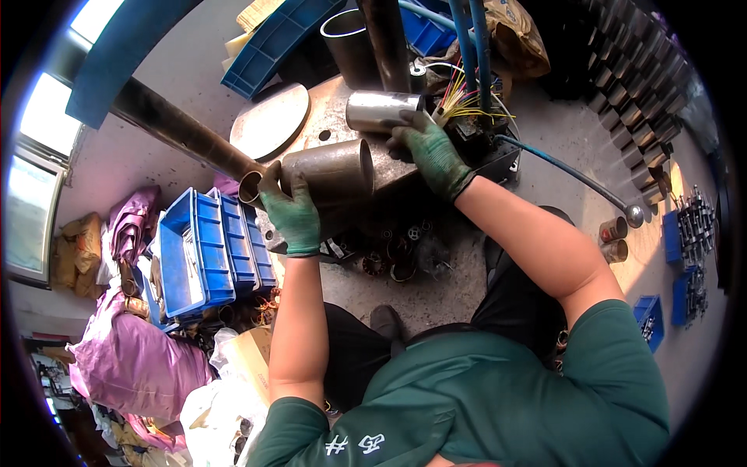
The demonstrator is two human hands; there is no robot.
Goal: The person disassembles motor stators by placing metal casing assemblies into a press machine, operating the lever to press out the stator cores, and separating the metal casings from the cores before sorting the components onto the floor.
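Steel sleeve, bright (381,111): over the table's (334,117) right side, beyond the dull pipe (331,167) — long axis left to right.
Right hand (436,156): nearer the sleeve, fingers on its right end; cannot tell how firmly.
Left hand (289,210): holding the pipe's left end — near table edge.

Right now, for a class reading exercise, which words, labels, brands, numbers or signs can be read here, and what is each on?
Green shirt: white characters, not copied out here.
Brown bag, upper right: faint printing, too small and blurred to read.
Dull metal cylinder at the left hand: no lettering visible.
Shiny metal cylinder at the right hand: no lettering visible.
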